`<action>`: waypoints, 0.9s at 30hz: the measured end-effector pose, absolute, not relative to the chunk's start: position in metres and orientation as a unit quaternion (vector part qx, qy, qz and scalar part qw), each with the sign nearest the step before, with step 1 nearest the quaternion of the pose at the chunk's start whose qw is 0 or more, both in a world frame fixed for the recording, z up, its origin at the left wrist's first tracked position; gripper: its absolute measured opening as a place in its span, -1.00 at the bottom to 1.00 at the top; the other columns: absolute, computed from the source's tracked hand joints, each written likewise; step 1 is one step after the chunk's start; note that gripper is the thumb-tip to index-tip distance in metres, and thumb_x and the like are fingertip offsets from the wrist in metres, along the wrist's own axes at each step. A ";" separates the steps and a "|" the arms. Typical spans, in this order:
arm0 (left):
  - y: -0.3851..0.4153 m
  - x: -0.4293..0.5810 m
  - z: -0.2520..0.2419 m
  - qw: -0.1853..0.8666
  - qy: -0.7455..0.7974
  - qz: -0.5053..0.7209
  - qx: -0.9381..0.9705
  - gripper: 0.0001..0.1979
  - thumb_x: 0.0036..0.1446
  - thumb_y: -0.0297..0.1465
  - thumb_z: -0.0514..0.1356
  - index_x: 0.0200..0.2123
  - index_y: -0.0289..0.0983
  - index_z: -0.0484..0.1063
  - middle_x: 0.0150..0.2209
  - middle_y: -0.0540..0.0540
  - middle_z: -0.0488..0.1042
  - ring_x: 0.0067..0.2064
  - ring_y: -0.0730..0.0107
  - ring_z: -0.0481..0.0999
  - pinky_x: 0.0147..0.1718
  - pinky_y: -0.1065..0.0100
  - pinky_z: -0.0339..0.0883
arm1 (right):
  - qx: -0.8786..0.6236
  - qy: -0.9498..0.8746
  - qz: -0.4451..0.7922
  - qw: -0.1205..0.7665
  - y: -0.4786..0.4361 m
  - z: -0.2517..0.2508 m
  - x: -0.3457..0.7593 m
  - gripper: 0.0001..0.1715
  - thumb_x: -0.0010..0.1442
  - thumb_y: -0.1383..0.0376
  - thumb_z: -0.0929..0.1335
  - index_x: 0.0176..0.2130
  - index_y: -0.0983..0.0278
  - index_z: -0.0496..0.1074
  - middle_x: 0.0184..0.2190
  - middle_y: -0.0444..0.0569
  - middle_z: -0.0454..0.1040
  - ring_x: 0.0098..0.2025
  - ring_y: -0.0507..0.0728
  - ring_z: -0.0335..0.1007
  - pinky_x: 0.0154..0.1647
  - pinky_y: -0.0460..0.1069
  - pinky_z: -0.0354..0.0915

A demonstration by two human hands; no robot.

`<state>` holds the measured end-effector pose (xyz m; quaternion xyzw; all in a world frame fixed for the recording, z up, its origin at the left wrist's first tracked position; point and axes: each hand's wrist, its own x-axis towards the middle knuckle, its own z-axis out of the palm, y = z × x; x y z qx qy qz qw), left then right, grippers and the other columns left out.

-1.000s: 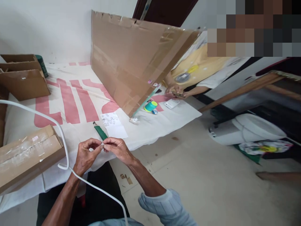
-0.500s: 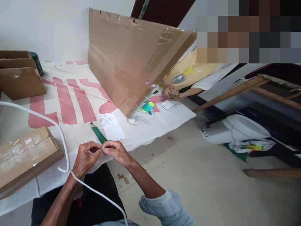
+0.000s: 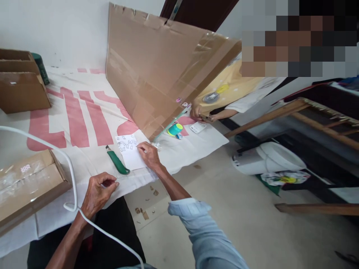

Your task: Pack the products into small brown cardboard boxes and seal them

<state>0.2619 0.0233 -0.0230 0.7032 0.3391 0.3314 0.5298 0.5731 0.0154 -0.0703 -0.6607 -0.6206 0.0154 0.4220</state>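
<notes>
My right hand [image 3: 150, 155] reaches over the right edge of a white sheet of paper [image 3: 134, 160], which has several small outlined pieces or marks on its upper part. Its thumb and forefinger are pinched at the paper; whatever is between them is too small to name. My left hand [image 3: 98, 192] rests at the table's front edge, fingers curled and thumb near the forefinger tip. I cannot make out whether it holds anything. Between the hands and left of the paper lies a green utility knife [image 3: 119, 163], its tip pointing away.
A big cardboard sheet [image 3: 159, 71] stands behind the paper. Cardboard boxes [image 3: 30, 183] sit at left, with a white cable [image 3: 73, 179] crossing in front. A teal-and-yellow spool-like item [image 3: 175, 129] stands right. Across the table, another person's hands [image 3: 206, 116] hold something small.
My hands, together before, have parted. The right one has moved forward and right onto the paper; the left has stayed near the table edge. The green utility knife now shows fully.
</notes>
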 end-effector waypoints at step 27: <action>0.024 0.260 -0.049 0.563 0.330 0.312 0.690 -0.93 0.16 -0.40 0.33 -0.34 -0.24 0.65 -0.40 -0.05 0.63 -0.36 0.36 0.60 -0.33 0.40 0.48 | -0.668 -0.610 0.146 0.401 0.015 -0.091 0.600 -0.70 0.40 0.19 0.34 -0.26 0.18 0.65 -0.10 0.05 0.61 -0.03 0.22 0.52 0.11 0.15 0.40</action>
